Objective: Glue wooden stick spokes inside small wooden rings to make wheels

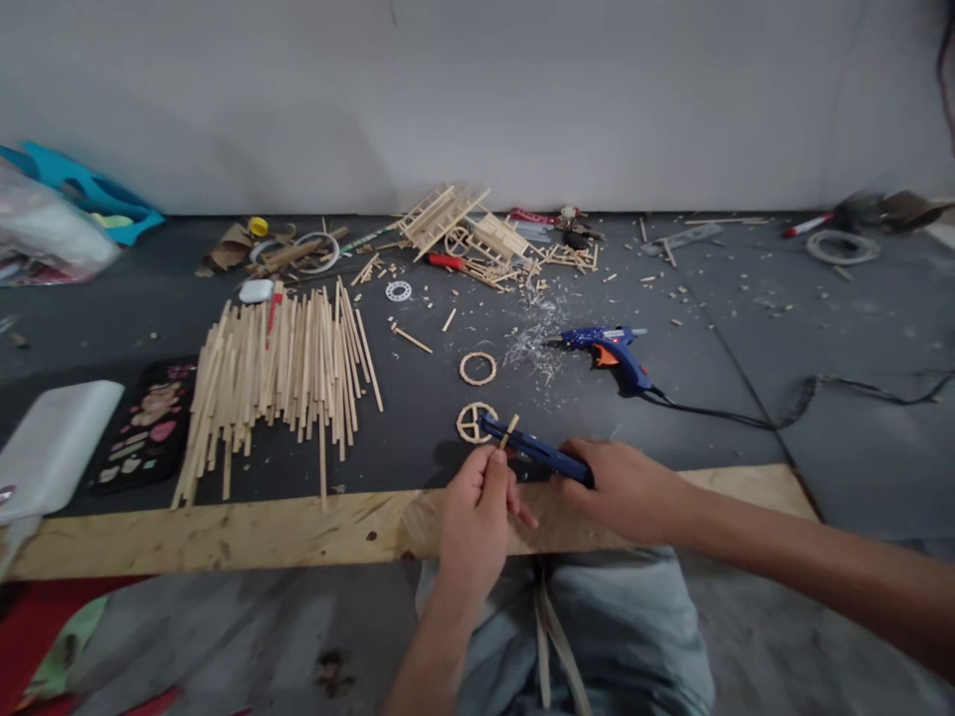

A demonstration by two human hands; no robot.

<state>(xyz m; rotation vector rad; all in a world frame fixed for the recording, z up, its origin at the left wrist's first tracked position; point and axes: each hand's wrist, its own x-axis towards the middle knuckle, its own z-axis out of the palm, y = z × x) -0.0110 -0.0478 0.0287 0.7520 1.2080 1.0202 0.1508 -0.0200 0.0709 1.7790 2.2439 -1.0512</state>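
Observation:
Between thumb and fingers, my left hand point(481, 502) pinches a short, thin wooden stick point(511, 428), tilted upward. My right hand point(616, 487) is closed around a long dark blue hand tool point(548, 454), which points left and crosses close to the stick; whether its tip is a blade or jaws I cannot make out. Just beyond the tool's tip, a small wooden spoked wheel point(470, 422) lies on the dark table, partly covered by the tip. Above it lies a plain wooden ring point(477, 368).
Many wooden sticks point(290, 368) lie in a pile at left, near a phone point(145, 423) and white power bank point(60, 447). A blue glue gun point(608, 348) rests at right, its cord running right. Wooden structures point(448, 219) and scraps line the back.

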